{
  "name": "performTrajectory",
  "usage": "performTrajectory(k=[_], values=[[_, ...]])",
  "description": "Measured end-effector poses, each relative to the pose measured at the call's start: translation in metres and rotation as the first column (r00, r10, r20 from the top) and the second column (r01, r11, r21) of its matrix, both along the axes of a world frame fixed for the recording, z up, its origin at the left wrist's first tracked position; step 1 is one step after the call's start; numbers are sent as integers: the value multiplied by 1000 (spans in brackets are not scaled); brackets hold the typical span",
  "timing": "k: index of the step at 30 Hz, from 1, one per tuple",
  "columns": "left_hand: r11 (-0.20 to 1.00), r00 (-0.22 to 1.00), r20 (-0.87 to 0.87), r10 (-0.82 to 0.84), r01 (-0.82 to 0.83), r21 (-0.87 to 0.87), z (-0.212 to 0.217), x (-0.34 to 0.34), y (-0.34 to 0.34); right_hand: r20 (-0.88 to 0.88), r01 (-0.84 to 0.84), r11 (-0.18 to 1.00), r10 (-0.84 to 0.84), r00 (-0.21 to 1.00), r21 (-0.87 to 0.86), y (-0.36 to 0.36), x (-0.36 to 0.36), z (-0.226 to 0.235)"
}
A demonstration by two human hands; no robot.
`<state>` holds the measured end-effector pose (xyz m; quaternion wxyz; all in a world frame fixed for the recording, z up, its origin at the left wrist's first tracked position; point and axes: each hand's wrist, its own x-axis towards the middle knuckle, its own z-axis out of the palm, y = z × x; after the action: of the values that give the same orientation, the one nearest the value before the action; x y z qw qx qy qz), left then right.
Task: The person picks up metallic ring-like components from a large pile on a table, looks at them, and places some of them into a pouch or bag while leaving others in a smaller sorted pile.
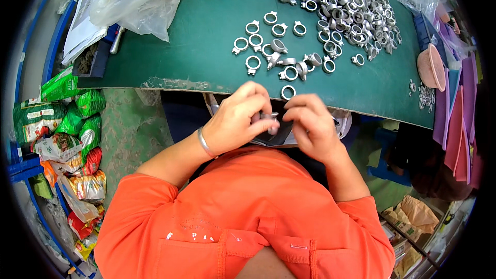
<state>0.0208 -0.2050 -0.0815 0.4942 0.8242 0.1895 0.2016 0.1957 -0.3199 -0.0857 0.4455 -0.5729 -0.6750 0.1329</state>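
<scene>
Just off the table's near edge, my left hand (243, 111) pinches a small grey metal ring clamp (272, 124) between thumb and fingers. Most of that part is covered by the fingers. Close on its right, my right hand (312, 126) has its fingers curled inward; whatever they hold, if anything, is too small or hidden to make out. A single ring clamp (288, 92) lies at the table edge between the two hands. Beyond it, a loose group of similar clamps (253, 63) is spread on the green tabletop (170, 67).
A large heap of ring clamps (356, 15) covers the far right of the table. Clear plastic bags (139, 5) and papers lie far left. At right are a pink bowl (431, 67) and small metal bits (426, 97). Colourful packages (62, 124) are stacked at left.
</scene>
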Motion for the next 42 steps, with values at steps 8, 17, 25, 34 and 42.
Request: performTrajectory(k=[8,17,25,34,42], values=[[901,994,7,106,-99,423,-10,37,0,265,299,954,-288,920,0,28,15,-3],[511,976,182,122,95,-854,-3,17,15,-780,44,992,-122,613,-120,9,15,-18],[97,941,307,144,295,-950,-12,13,8,-970,-200,977,-27,240,-76,3,8,-7],[998,998,26,-58,58,-3,5,11,15,-52,71,997,-69,996,28,7,5,-1],[830,959,132,249,-282,482,-10,53,46,113,412,911,-410,905,1,46,15,-8]])
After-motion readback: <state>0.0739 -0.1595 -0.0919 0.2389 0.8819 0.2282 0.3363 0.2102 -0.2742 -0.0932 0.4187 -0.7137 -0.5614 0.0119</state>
